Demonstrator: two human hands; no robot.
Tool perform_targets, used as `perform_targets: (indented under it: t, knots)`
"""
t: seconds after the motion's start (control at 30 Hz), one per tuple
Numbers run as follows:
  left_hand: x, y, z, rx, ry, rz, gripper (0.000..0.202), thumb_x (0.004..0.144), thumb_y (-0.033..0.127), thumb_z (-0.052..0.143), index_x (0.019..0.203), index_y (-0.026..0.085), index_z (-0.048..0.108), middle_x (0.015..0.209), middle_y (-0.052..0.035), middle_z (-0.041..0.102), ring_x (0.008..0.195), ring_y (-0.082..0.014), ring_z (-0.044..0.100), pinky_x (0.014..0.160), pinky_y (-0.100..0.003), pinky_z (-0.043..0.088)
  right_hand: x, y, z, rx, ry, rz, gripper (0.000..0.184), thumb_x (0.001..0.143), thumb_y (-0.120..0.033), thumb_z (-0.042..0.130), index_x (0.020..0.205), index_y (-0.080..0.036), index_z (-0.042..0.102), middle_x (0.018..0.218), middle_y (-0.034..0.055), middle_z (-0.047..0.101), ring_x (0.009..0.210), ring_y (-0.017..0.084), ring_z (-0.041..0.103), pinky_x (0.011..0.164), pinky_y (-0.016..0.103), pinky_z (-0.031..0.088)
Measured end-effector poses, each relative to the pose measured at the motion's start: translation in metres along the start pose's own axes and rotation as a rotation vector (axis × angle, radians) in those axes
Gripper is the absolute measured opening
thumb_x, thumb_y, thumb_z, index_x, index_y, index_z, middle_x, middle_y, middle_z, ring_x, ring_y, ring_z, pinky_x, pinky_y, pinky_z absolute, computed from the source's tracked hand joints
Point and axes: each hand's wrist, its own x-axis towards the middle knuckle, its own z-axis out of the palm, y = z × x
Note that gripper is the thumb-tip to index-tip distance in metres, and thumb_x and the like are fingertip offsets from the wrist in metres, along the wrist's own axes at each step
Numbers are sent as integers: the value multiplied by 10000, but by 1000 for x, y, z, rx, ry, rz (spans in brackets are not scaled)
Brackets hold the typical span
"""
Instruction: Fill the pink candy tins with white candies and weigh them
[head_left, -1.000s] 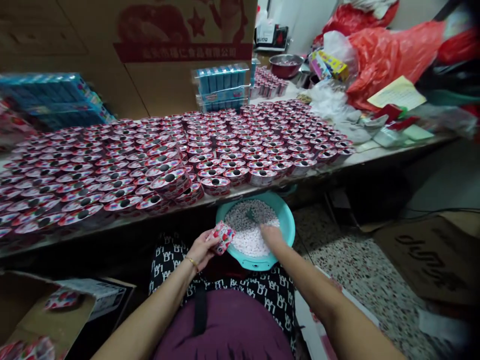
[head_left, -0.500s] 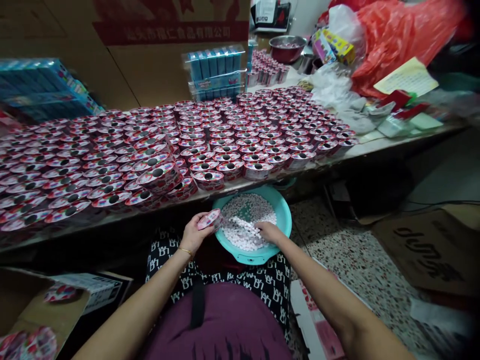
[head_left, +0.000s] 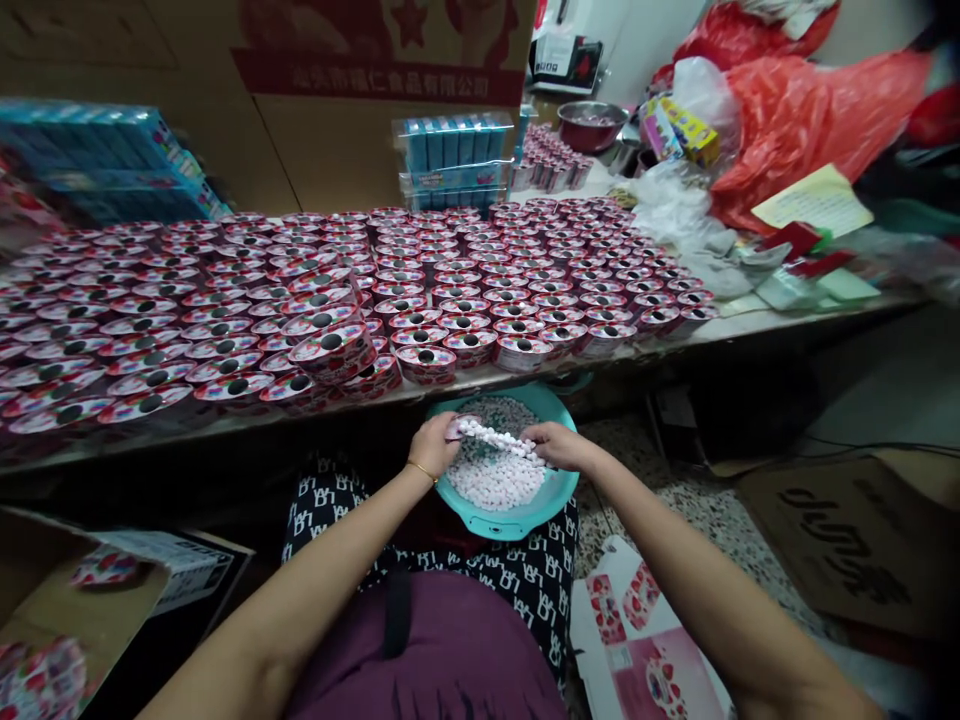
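One left hand (head_left: 435,446), one right hand (head_left: 561,447), one bracelet (head_left: 424,472), one basin (head_left: 497,526), one red bowl (head_left: 589,138), dozens of packs (head_left: 426,367) and pellets (head_left: 496,487) too many to count were visible.

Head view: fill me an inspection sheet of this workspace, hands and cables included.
Surface: table bearing rows of printed containers.
Things: teal basin holding white pieces.
Clutter: red plastic bag, yellow note at table's right.
Hands: left hand holds a mostly hidden pinkish item; right hand at the white pieces stretching between both, grip unclear.
Cables: thin dark line, possibly a cable, far right.
Surroundings: large carton behind; speckled floor right.
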Motion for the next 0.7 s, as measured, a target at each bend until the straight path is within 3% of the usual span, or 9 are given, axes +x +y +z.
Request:
perform_targets:
  t: [0.1, 0.2, 0.3, 0.4, 0.47, 0.53, 0.7]
  knots:
    - [1, 4, 5, 20, -65, 30, 389, 610, 89, 563, 968, 232, 617, 979, -69, 615, 960, -247, 542, 865, -318, 389, 1, 3, 6, 167, -39, 67, 265, 516, -57, 364, 700, -134, 538, 513, -62, 432, 487, 62, 395, 474, 158, 288]
    - [4, 7, 9, -80, -83, -110, 431, 587, 108, 630, 997, 236, 601, 940, -70, 619, 965, -267, 543, 889, -352, 376, -3, 13, 12, 279, -11, 114, 288, 490, -53, 351, 714, -135, 514, 518, -69, 438, 478, 59, 393, 477, 157, 301]
    - [9, 7, 18, -528, -3, -496, 349, 551, 91, 699, 873, 197, 617, 825, -65, 620, 915, -258, 561, 875, -366, 398, -11, 22, 10, 301, 21, 138, 319, 487, -63, 340, 741, -135, 519, 520, -71, 445, 465, 58, 387, 486, 163, 311]
    - [13, 7, 33, -1070, 67, -870, 136, 642, 101, 656, 756, 138, 590, 735, -73, 609, 758, -215, 595, 760, -370, 472, -18, 25, 2, 283, 39, 166, 309, 500, -68, 344, 743, -134, 525, 510, -71, 435, 459, 56, 381, 476, 160, 301]
    - [15, 7, 42, -1236, 84, -959, 39, 743, 142, 573, 771, 115, 578, 711, -82, 608, 671, -186, 600, 677, -357, 505, -20, 24, -3, 251, 40, 193, 286, 518, -63, 354, 738, -132, 524, 494, -71, 418, 447, 55, 371, 452, 154, 283]
    - [16, 7, 50, -1336, 106, -995, 90, 807, 132, 482, 808, 105, 568, 703, -78, 608, 646, -160, 604, 648, -326, 522, -20, 19, -6, 184, 25, 204, 263, 543, -56, 370, 738, -128, 531, 491, -67, 412, 447, 55, 375, 438, 150, 276]
    - [16, 0, 58, -1581, 184, -1126, 165, 837, 83, 393, 872, 80, 554, 703, -94, 611, 647, -167, 613, 604, -329, 542, -12, -3, -12, -200, -21, 213, 251, 612, -67, 415, 767, -125, 603, 529, -35, 492, 472, 64, 428, 459, 157, 304]
